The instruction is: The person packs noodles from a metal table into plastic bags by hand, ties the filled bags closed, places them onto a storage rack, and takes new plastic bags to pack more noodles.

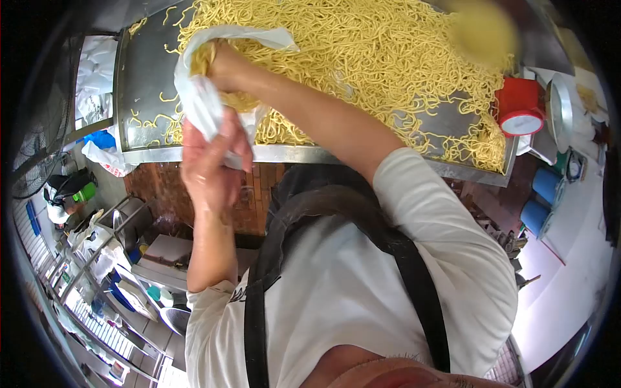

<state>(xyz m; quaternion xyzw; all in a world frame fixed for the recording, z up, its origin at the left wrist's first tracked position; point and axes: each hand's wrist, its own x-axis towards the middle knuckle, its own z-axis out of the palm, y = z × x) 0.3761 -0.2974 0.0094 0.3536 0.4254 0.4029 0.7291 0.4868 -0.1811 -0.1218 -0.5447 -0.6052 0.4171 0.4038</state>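
A white plastic bag [194, 103] hangs at the tray's left front, its mouth spread toward the noodles. My left hand [217, 152] is closed on the bag's near edge, in front of the tray rim. Inside the bag's mouth is my right hand [226, 68], reaching across from the right, with yellow noodles [204, 59] at its fingers. Those fingers are partly hidden by the bag and appear closed on the noodles. Thick yellow noodles [362, 58] lie in a wide loose layer over the metal tray [143, 71], thinning at its left side.
A red container [521, 100] and a round metal lid or pan [560, 110] stand beyond the tray's right end. Blue stools or tubs [542, 194] are at the right. White plastic bags [97, 71] lie at the left. A blurred yellow round thing [482, 32] shows at upper right.
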